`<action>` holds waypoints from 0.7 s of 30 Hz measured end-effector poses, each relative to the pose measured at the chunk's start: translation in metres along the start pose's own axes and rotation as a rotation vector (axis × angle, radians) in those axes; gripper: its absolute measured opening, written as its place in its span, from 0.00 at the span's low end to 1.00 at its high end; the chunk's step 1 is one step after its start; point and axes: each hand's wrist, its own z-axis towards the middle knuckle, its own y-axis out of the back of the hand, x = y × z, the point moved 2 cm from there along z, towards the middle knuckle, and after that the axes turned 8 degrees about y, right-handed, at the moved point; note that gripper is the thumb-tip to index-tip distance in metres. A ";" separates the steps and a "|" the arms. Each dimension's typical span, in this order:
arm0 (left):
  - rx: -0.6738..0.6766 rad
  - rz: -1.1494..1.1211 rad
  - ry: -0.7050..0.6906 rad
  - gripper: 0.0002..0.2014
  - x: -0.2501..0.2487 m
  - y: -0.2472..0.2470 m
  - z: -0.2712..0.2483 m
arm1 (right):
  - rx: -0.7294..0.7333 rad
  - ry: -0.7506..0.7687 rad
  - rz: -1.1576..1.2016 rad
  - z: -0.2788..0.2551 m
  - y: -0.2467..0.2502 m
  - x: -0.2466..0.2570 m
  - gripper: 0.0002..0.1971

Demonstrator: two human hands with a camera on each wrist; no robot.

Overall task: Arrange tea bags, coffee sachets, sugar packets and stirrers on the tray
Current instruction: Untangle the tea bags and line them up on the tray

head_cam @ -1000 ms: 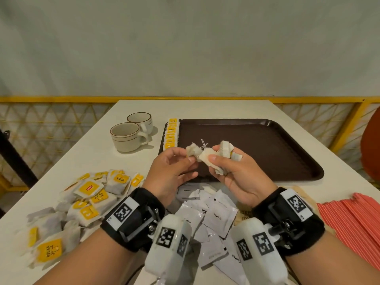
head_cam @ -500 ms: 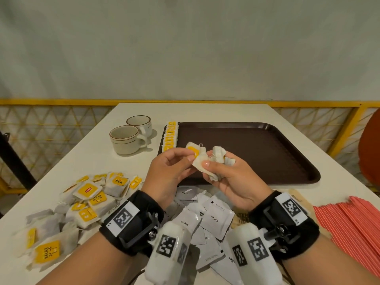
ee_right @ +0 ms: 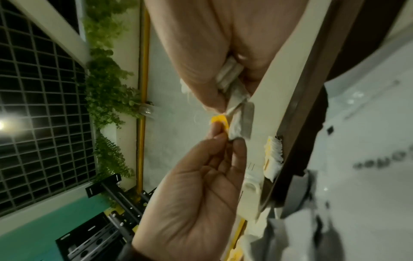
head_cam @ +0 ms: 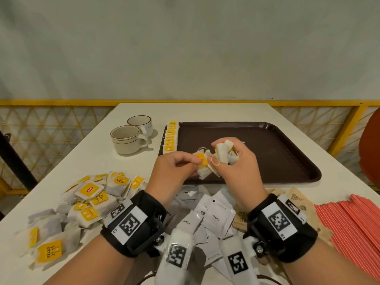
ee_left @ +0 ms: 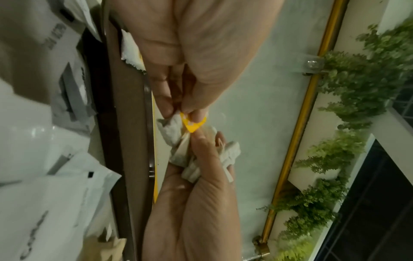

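Note:
Over the near left part of the dark brown tray [head_cam: 277, 161], my right hand [head_cam: 218, 159] grips a bunch of white tea bags [head_cam: 223, 153], also visible as the bunch [ee_left: 225, 155] in the left wrist view. My left hand [head_cam: 196, 161] pinches one tea bag by its yellow tag [head_cam: 201, 161] right beside the bunch. The wrist views show that tag [ee_left: 191, 125] [ee_right: 220, 121] between my left thumb and fingertips. A row of tea bags [head_cam: 171, 138] lines the tray's left edge. Loose tea bags [head_cam: 92, 198], white coffee sachets [head_cam: 213, 217], brown sugar packets [head_cam: 296, 200] and red stirrers [head_cam: 353, 229] lie on the table.
Two white cups [head_cam: 128, 139] stand left of the tray on the white table [head_cam: 205, 112]. A yellow railing [head_cam: 61, 102] runs behind the table. An orange chair back [head_cam: 370, 151] shows at the far right.
My left fingers have drawn one tea bag out of the bunch so that its yellow tag now faces up. My right hand has tilted the bunch more upright.

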 end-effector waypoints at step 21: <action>0.051 -0.067 0.092 0.09 0.006 0.003 0.003 | 0.142 -0.148 0.097 0.001 -0.002 -0.003 0.11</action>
